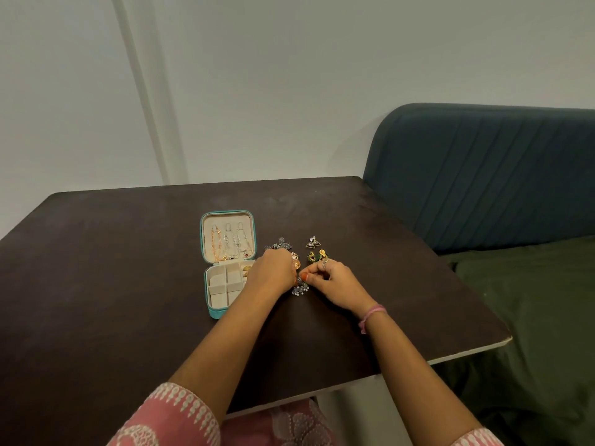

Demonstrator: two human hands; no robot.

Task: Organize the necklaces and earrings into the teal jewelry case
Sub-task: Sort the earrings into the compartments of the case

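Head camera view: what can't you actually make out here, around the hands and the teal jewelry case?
- What the left hand holds, if anything: its fingers are hidden behind its own back.
- The right-side compartments of the jewelry case: covered by the left hand and wrist.
- The silver earring between the hands: too small for detail.
- What the right hand pinches: too small to tell.

- Dark brown wooden-looking table top [135, 252]: matt, faintly scuffed.
- Square teal jewelry case [215, 312]: leather-like shell, matt cream velvety lining.
- Thin metal chain necklaces [229, 241] in lid: shiny.
- Silver-toned metal earrings [300, 288]: dull, beaded.
- Blue ribbed fabric headboard [489, 175]: soft, matt.
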